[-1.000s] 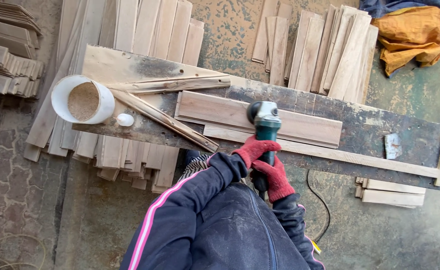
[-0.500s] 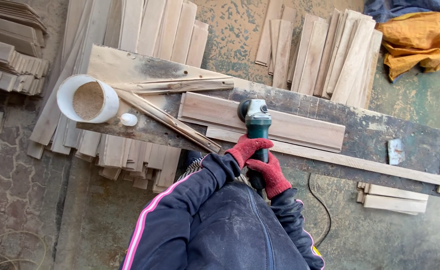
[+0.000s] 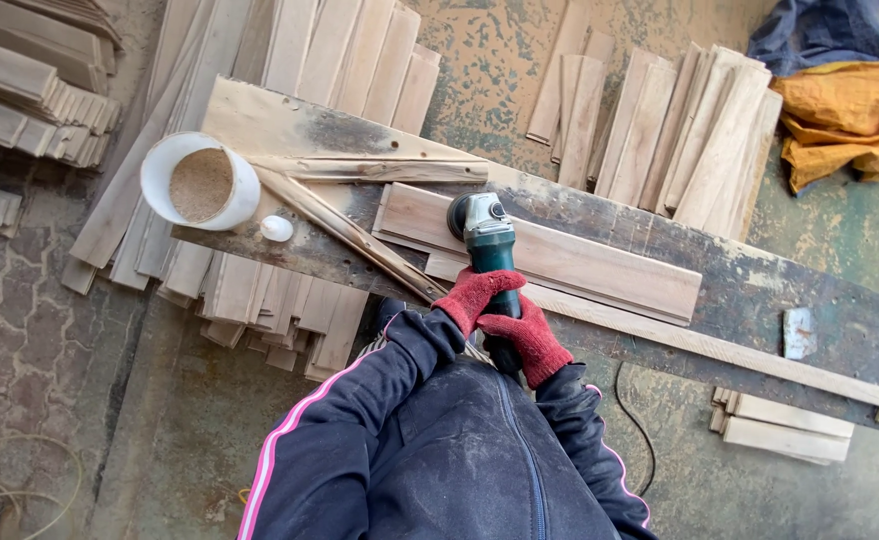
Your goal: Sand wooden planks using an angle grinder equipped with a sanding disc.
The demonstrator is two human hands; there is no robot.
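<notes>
Grinder (image 3: 487,240) on plank (image 3: 560,255), clutter around.
Your left hand (image 3: 475,297) and right hand (image 3: 527,337) clamp its handle; sawdust tub (image 3: 200,182) (small white cap (image 3: 277,228) beside) and loose strip (image 3: 345,232) crowd the table (image 3: 750,290).

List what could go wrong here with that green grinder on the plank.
1. The plank lies loose on the workbench with no clamp in view; the grinder could kick it.
2. The cord hangs by the legs and could snag.
3. The white tub of sawdust overhangs the bench edge and might tip.
</notes>
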